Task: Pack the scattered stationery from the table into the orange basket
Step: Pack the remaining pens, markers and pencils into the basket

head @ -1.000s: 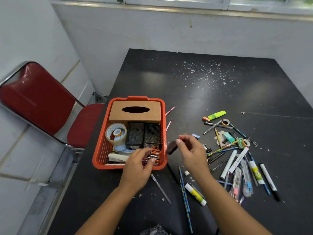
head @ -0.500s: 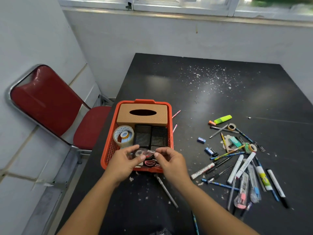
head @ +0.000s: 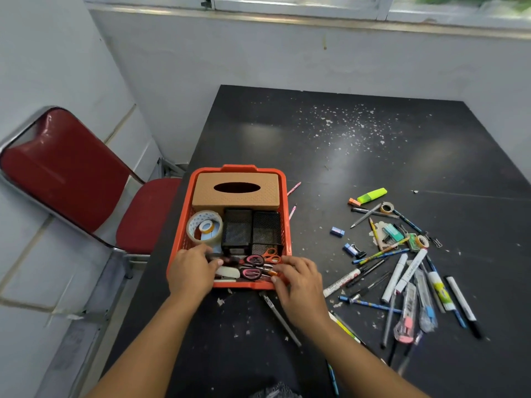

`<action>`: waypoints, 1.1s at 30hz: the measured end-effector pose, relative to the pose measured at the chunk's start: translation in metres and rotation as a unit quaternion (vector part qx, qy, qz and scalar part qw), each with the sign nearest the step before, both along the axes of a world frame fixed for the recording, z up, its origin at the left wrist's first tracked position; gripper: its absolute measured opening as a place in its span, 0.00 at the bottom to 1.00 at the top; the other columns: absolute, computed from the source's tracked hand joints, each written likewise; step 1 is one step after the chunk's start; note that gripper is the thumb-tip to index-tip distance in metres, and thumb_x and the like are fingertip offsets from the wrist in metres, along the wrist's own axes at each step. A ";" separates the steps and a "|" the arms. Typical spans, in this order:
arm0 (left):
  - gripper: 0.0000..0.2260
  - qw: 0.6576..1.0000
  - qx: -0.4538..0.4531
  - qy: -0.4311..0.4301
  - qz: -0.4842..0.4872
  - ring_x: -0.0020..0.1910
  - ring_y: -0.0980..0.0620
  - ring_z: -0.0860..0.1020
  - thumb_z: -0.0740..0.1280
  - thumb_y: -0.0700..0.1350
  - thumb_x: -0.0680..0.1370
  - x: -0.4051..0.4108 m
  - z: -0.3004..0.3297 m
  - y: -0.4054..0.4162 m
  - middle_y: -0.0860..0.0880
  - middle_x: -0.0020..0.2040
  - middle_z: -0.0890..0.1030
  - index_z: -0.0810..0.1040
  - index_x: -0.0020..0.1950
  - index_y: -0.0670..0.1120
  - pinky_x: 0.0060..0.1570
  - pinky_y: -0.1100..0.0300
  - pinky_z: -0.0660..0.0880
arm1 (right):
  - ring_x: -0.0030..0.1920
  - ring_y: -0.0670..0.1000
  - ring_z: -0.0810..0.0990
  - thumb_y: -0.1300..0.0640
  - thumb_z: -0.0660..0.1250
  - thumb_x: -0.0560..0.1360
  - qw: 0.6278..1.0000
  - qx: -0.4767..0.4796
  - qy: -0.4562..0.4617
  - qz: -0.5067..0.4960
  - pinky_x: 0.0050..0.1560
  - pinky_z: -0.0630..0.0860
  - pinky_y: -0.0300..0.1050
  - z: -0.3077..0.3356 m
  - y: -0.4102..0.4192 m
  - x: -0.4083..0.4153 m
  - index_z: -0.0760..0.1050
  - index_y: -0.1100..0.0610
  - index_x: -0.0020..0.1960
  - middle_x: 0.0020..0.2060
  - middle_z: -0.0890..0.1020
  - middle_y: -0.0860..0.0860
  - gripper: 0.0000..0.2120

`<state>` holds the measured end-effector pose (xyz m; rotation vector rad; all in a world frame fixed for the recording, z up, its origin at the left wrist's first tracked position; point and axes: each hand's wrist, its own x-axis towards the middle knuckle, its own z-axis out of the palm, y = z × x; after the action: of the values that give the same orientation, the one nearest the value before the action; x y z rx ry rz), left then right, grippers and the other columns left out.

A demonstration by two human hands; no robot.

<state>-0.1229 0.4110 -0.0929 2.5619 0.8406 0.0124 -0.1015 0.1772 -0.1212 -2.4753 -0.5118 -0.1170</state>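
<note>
The orange basket (head: pixel 285 196) stands at the table's left edge. It holds a tan tissue box (head: pixel 235 193), a tape roll (head: pixel 204 226), black mesh holders (head: pixel 251 231) and scissors (head: pixel 260 261). My left hand (head: pixel 191 271) is over the basket's near left corner and grips a slim dark item (head: pixel 222 258) just inside. My right hand (head: pixel 298 280) rests on the near right corner, its bent fingers over the rim beside the scissors. Scattered stationery lies to the right: a green highlighter (head: pixel 372 195), white markers (head: pixel 402 274), a blue eraser (head: pixel 336 231), a binder clip (head: pixel 353 249).
A grey pen (head: pixel 280 318) lies on the black table (head: pixel 344 145) just in front of the basket. Two pink pencils (head: pixel 293 188) lie against the basket's right side. A red chair (head: pixel 71 173) stands left of the table, against the wall. White flecks dot the tabletop.
My right hand carried a dark item from the table's middle to the basket. Both hands met over the near end, and the left hand now has the item low inside.
</note>
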 end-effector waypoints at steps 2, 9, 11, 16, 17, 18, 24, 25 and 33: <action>0.17 1.000 0.010 -0.007 -0.005 0.58 0.47 0.76 0.73 0.52 0.75 -0.001 -0.002 -0.001 0.48 0.53 0.83 0.80 0.62 0.50 0.51 0.51 0.76 | 0.61 0.49 0.71 0.46 0.65 0.75 1.000 0.003 0.007 0.002 0.56 0.69 0.46 -0.001 -0.001 0.001 0.81 0.49 0.56 0.58 0.78 0.44 0.13; 0.13 0.994 0.004 -0.102 -0.050 0.52 0.46 0.78 0.71 0.47 0.76 -0.009 0.007 -0.014 0.47 0.50 0.84 0.81 0.60 0.47 0.48 0.51 0.75 | 0.62 0.47 0.70 0.43 0.64 0.76 0.999 0.009 0.022 0.022 0.59 0.67 0.44 0.002 -0.006 0.005 0.80 0.49 0.59 0.59 0.78 0.43 0.16; 0.11 0.985 -0.005 -0.138 -0.100 0.51 0.47 0.80 0.70 0.47 0.76 -0.011 0.008 -0.025 0.49 0.50 0.84 0.82 0.57 0.46 0.51 0.48 0.76 | 0.62 0.47 0.70 0.41 0.63 0.76 0.999 0.022 0.017 0.026 0.60 0.66 0.43 0.004 -0.008 0.005 0.78 0.49 0.61 0.59 0.77 0.44 0.18; 0.14 0.963 0.013 -0.177 -0.200 0.48 0.54 0.80 0.62 0.56 0.76 -0.027 0.004 -0.057 0.56 0.47 0.84 0.83 0.51 0.51 0.52 0.51 0.73 | 0.53 0.52 0.76 0.44 0.60 0.77 0.999 0.020 0.019 -0.043 0.52 0.72 0.48 -0.003 -0.042 0.018 0.80 0.50 0.55 0.49 0.81 0.47 0.16; 0.14 0.961 0.013 -0.175 -0.211 0.48 0.55 0.80 0.62 0.56 0.76 -0.030 0.002 -0.061 0.57 0.47 0.83 0.83 0.51 0.51 0.52 0.52 0.73 | 0.50 0.55 0.77 0.47 0.62 0.76 0.998 -0.010 0.016 -0.061 0.48 0.73 0.49 -0.007 -0.055 0.022 0.82 0.51 0.52 0.45 0.82 0.48 0.13; 0.15 0.961 0.014 -0.171 -0.219 0.49 0.55 0.80 0.61 0.57 0.77 -0.032 0.000 -0.064 0.57 0.47 0.83 0.83 0.50 0.52 0.52 0.52 0.73 | 0.49 0.57 0.78 0.50 0.63 0.76 0.995 -0.052 0.020 -0.077 0.46 0.72 0.50 -0.010 -0.067 0.027 0.82 0.51 0.50 0.43 0.82 0.48 0.10; 0.19 0.961 0.034 -0.119 -0.246 0.49 0.53 0.80 0.60 0.60 0.76 -0.040 -0.015 -0.065 0.56 0.48 0.83 0.83 0.53 0.50 0.53 0.52 0.73 | 0.64 0.56 0.67 0.58 0.58 0.79 0.945 -0.299 0.119 -0.056 0.58 0.66 0.51 -0.009 -0.117 0.041 0.74 0.44 0.66 0.63 0.75 0.49 0.19; 0.19 0.962 0.035 -0.116 -0.246 0.50 0.53 0.80 0.60 0.60 0.76 -0.040 -0.016 -0.065 0.56 0.49 0.83 0.83 0.54 0.50 0.54 0.52 0.73 | 0.66 0.56 0.66 0.59 0.57 0.79 0.939 -0.318 0.126 -0.045 0.60 0.65 0.51 -0.007 -0.120 0.042 0.72 0.43 0.68 0.65 0.72 0.49 0.21; 0.18 0.964 0.037 -0.113 -0.237 0.51 0.55 0.78 0.60 0.59 0.77 -0.041 -0.013 -0.067 0.57 0.49 0.82 0.83 0.55 0.52 0.55 0.55 0.70 | 0.66 0.55 0.65 0.54 0.58 0.81 0.923 -0.368 0.114 -0.001 0.60 0.65 0.51 -0.003 -0.119 0.051 0.71 0.42 0.69 0.66 0.71 0.48 0.18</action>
<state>-0.1642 0.3441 -0.1057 2.7009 0.1343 0.1882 -0.0507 0.0581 -0.1242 -3.1578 -0.5141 0.4414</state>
